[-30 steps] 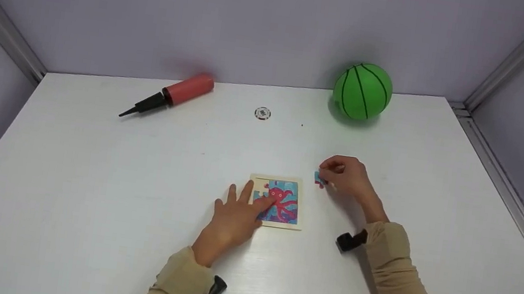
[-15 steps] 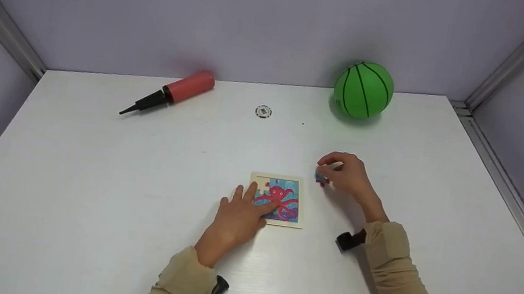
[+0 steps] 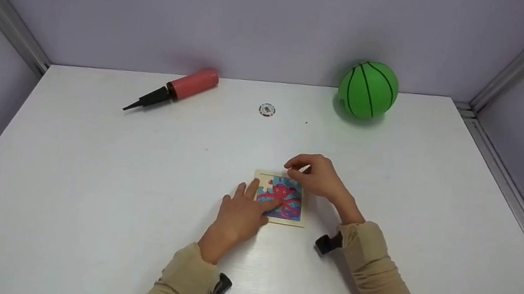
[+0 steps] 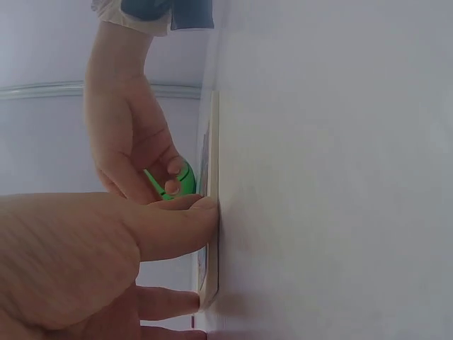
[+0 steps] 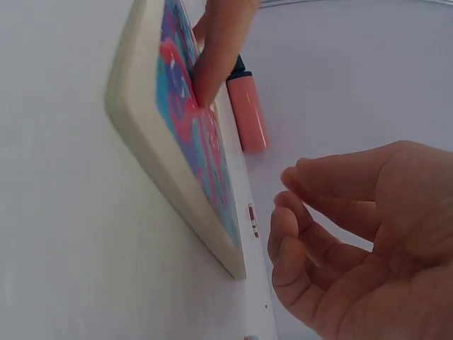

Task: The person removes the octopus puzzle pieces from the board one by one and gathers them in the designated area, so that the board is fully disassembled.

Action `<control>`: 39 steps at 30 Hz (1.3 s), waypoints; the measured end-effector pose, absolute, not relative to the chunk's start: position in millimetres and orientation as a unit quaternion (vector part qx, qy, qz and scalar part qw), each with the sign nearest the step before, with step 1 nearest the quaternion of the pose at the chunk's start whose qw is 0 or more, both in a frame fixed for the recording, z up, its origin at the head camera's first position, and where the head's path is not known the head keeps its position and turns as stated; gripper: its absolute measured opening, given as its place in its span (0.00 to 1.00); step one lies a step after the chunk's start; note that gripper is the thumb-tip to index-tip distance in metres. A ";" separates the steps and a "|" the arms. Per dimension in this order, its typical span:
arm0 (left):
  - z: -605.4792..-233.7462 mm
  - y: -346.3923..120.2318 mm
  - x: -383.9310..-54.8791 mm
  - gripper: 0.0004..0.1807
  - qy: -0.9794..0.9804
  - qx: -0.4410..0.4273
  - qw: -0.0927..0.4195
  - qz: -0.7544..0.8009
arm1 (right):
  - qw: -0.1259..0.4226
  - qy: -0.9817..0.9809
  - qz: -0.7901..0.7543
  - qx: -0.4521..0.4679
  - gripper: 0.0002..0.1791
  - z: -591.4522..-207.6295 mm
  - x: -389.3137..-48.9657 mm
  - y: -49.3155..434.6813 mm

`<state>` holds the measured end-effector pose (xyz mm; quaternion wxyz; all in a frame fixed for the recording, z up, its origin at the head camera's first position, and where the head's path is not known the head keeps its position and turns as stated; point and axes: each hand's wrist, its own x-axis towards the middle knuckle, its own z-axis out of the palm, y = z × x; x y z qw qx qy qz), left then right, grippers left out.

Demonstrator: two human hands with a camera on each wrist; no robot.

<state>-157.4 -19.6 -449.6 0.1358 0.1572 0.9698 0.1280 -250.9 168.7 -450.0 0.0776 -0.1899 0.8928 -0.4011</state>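
A wooden-framed jigsaw puzzle (image 3: pixel 303 213) with a pink octopus on blue lies on the table; bare wood shows in its upper left corner. My left hand (image 3: pixel 241 215) rests on it, fingers spread, index finger pressing on the octopus. In the left wrist view its thumb (image 4: pixel 177 227) lies at the frame's near edge. My right hand (image 3: pixel 316 175) hovers over the upper right corner, fingers loosely bent. The right wrist view shows no piece between its fingertips (image 5: pixel 287 212). A sliver of blue and red (image 5: pixel 251 338) shows at that view's bottom edge.
At the back left lies a hand pump (image 3: pixel 194 84) with a red barrel and black nozzle. A poker chip (image 3: pixel 267 110) sits mid-table, and a green ball (image 3: pixel 368 90) stands at the back right by the wall (image 3: pixel 277 27).
My right hand has moved left from beside the puzzle to over its upper right corner. The blue and pink puzzle piece at its fingertips earlier no longer shows there. My left hand stays on the puzzle.
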 end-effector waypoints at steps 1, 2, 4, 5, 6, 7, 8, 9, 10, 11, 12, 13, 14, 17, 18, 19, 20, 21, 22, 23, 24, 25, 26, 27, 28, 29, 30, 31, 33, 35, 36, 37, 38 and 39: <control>-449.5 -19.6 -157.5 0.26 0.970 0.157 0.134 0.128 | 0.081 0.894 -0.396 -0.193 0.09 -450.6 -250.8 165.8; -449.5 -19.6 -157.6 0.26 0.970 0.157 0.133 0.131 | 0.085 0.895 -0.393 -0.192 0.09 -451.0 -250.6 163.4; -449.5 -20.0 -157.6 0.25 0.970 0.158 0.128 0.136 | 0.093 0.897 -0.390 -0.187 0.09 -452.1 -250.1 160.2; -449.4 -20.3 -157.7 0.25 0.969 0.158 0.128 0.139 | 0.096 0.897 -0.390 -0.186 0.09 -452.6 -250.0 159.2; -449.3 -20.8 -157.7 0.25 0.969 0.158 0.129 0.142 | 0.097 0.897 -0.390 -0.187 0.09 -453.4 -249.8 158.6; -449.2 -21.3 -157.9 0.25 0.968 0.158 0.129 0.145 | 0.099 0.897 -0.389 -0.186 0.08 -453.6 -249.4 158.0; -449.1 -21.9 -158.0 0.25 0.968 0.157 0.129 0.147 | 0.101 0.897 -0.389 -0.185 0.08 -454.1 -249.4 157.5; -449.2 -22.6 -158.1 0.26 0.968 0.156 0.129 0.147 | 0.101 0.896 -0.389 -0.186 0.08 -454.5 -249.3 157.2; -449.1 -22.8 -158.3 0.26 0.968 0.155 0.129 0.148 | 0.100 0.897 -0.389 -0.185 0.08 -454.8 -249.2 157.5; -449.1 -23.0 -158.6 0.26 0.968 0.154 0.131 0.150 | 0.099 0.898 -0.388 -0.184 0.07 -455.0 -248.9 157.7; -449.2 -23.3 -158.8 0.26 0.968 0.153 0.132 0.151 | 0.099 0.899 -0.386 -0.181 0.07 -455.1 -248.8 157.8; -449.2 -23.5 -159.0 0.26 0.968 0.152 0.133 0.152 | 0.100 0.900 -0.385 -0.178 0.07 -455.1 -248.7 157.8; -449.1 -23.6 -159.0 0.26 0.968 0.151 0.133 0.152 | 0.101 0.901 -0.383 -0.175 0.07 -455.1 -248.6 157.6; -448.8 -23.6 -159.2 0.26 0.968 0.149 0.132 0.150 | 0.103 0.905 -0.377 -0.169 0.06 -455.0 -248.7 157.5; -448.8 -23.3 -159.1 0.26 0.969 0.149 0.131 0.149 | 0.103 0.906 -0.374 -0.170 0.07 -455.1 -248.9 157.7; -448.8 -23.1 -159.1 0.26 0.969 0.149 0.129 0.148 | 0.105 0.906 -0.373 -0.171 0.07 -455.3 -249.0 157.8; -448.9 -22.7 -159.0 0.26 0.970 0.149 0.128 0.146 | 0.107 0.907 -0.370 -0.171 0.07 -455.2 -249.3 157.9; -449.0 -22.5 -158.9 0.26 0.970 0.148 0.127 0.146 | 0.108 0.908 -0.367 -0.172 0.07 -455.9 -249.7 158.4; -449.2 -22.5 -158.6 0.26 0.970 0.149 0.127 0.147 | 0.111 0.908 -0.365 -0.173 0.07 -456.3 -250.0 158.4; -449.4 -22.5 -158.5 0.26 0.970 0.148 0.127 0.148 | 0.114 0.908 -0.363 -0.173 0.07 -457.0 -250.2 158.5; -449.6 -22.6 -158.3 0.26 0.969 0.148 0.127 0.149 | 0.117 0.909 -0.362 -0.173 0.07 -457.6 -250.4 158.5; -449.5 -22.9 -158.1 0.26 0.969 0.147 0.127 0.150 | 0.121 0.909 -0.360 -0.171 0.08 -457.4 -250.6 158.1; -449.7 -23.1 -158.0 0.26 0.969 0.146 0.127 0.153 | 0.122 0.910 -0.356 -0.172 0.08 -457.6 -250.9 157.9; -449.6 -23.2 -158.1 0.25 0.969 0.146 0.127 0.155 | 0.124 0.911 -0.354 -0.171 0.08 -457.6 -251.0 157.7; -449.5 -23.3 -158.3 0.25 0.969 0.147 0.127 0.156 | 0.124 0.912 -0.351 -0.171 0.08 -457.1 -250.9 157.4; -449.4 -23.2 -158.5 0.25 0.969 0.146 0.127 0.156 | 0.124 0.913 -0.348 -0.172 0.08 -456.6 -250.9 157.5; -449.2 -23.1 -158.8 0.25 0.969 0.147 0.126 0.156 | 0.122 0.915 -0.344 -0.173 0.08 -455.9 -250.9 157.6; -449.0 -22.8 -159.2 0.25 0.969 0.148 0.124 0.156 | 0.120 0.916 -0.341 -0.174 0.08 -455.2 -250.8 157.8; -448.9 -22.6 -159.7 0.25 0.969 0.149 0.122 0.153 | 0.116 0.917 -0.337 -0.179 0.08 -454.7 -250.7 157.9; -449.2 -22.6 -159.8 0.25 0.969 0.149 0.123 0.152 | 0.110 0.917 -0.335 -0.189 0.08 -454.8 -250.4 158.5; -449.4 -22.7 -159.7 0.25 0.969 0.149 0.124 0.153 | 0.107 0.916 -0.334 -0.197 0.08 -455.2 -250.3 158.9; -449.7 -22.8 -159.5 0.25 0.969 0.149 0.126 0.153 | 0.105 0.914 -0.333 -0.205 0.08 -455.4 -250.0 159.0; -450.0 -22.9 -159.3 0.25 0.969 0.150 0.127 0.153 | 0.103 0.913 -0.331 -0.213 0.08 -455.6 -249.7 159.2; -450.2 -23.0 -159.1 0.25 0.968 0.150 0.128 0.152 | 0.101 0.912 -0.329 -0.222 0.08 -455.7 -249.3 159.5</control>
